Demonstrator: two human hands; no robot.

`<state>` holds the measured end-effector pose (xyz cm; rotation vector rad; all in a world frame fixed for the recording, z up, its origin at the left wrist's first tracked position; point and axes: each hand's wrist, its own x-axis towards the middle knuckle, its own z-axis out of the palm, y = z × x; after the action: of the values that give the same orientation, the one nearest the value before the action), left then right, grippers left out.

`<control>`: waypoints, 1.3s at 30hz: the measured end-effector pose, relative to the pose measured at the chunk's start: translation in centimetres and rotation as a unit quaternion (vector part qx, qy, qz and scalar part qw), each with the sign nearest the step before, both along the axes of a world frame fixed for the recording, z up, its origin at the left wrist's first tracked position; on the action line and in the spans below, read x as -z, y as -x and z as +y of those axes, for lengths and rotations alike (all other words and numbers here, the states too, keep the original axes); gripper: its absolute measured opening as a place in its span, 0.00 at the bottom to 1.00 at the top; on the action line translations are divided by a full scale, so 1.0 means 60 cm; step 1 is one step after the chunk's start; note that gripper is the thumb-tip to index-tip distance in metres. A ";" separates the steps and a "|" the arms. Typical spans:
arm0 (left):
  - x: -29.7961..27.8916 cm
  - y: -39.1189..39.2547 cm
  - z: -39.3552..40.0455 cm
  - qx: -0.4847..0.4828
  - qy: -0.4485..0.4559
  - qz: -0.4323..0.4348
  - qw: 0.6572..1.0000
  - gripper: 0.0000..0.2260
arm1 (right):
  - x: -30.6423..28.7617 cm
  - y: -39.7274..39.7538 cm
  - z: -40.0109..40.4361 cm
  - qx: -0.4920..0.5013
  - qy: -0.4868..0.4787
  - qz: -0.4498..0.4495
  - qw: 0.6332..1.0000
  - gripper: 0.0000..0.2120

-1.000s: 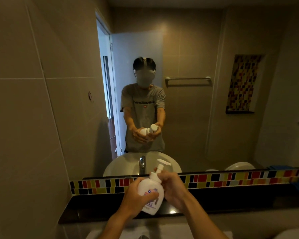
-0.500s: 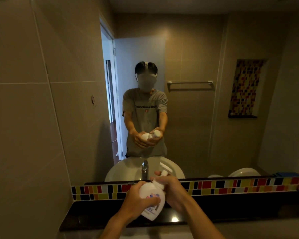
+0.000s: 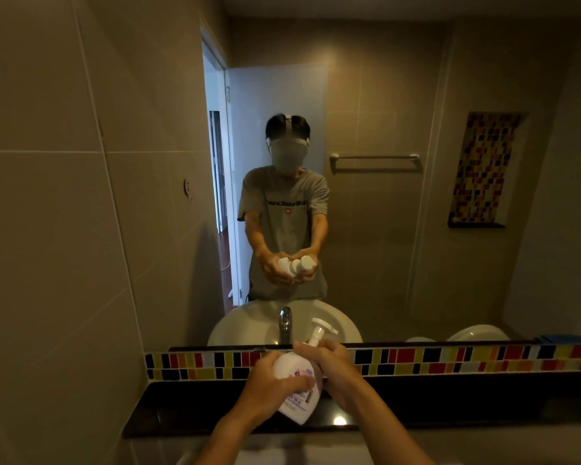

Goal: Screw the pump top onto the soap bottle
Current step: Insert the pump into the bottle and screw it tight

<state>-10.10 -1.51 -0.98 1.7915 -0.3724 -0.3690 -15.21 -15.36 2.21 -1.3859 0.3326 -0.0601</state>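
Note:
A white soap bottle (image 3: 299, 402) with a blue and purple label is held tilted in the air in front of the mirror, above the dark ledge. My left hand (image 3: 272, 385) wraps around its body from the left. My right hand (image 3: 332, 367) closes around the bottle's neck and the collar of the white pump top (image 3: 319, 330), whose nozzle points right above my fingers. The joint between pump and bottle is hidden under my right hand.
A dark glossy ledge (image 3: 188, 411) runs under a strip of coloured mosaic tiles (image 3: 450, 359). The big mirror (image 3: 383, 213) reflects a person holding the bottle, the basin and the faucet (image 3: 285, 325). A tiled wall (image 3: 64, 229) stands close on the left.
The view has tipped down a little. The pump nozzle has swung round from pointing up-right toward the right, and the bottle sits slightly higher and more tilted in my hands.

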 end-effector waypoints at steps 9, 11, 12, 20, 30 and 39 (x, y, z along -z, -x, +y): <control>-0.018 -0.008 0.004 0.018 0.022 0.081 0.996 0.20 | -0.006 0.000 -0.008 -0.040 -0.114 -0.025 0.992 0.12; -0.020 -0.005 0.006 0.019 0.005 0.060 0.998 0.20 | -0.007 -0.001 -0.006 -0.033 -0.061 -0.012 0.998 0.15; -0.019 -0.002 0.005 0.014 -0.019 0.021 0.999 0.21 | -0.007 0.000 -0.003 -0.024 -0.031 0.000 0.999 0.16; 0.004 -0.001 0.000 -0.008 0.032 0.064 0.997 0.21 | 0.016 -0.003 -0.008 -0.047 -0.088 0.006 0.995 0.15; 0.025 0.006 -0.001 -0.069 -0.026 -0.077 0.994 0.23 | 0.024 -0.013 0.007 0.010 0.006 0.006 1.000 0.17; 0.017 0.000 0.007 -0.044 0.079 0.004 0.996 0.17 | -0.003 -0.012 0.003 -0.053 -0.051 -0.042 0.996 0.16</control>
<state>-10.11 -1.07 -1.99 1.6453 -0.3076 -0.2779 -14.47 -15.20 2.37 -1.2928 0.1895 -0.0136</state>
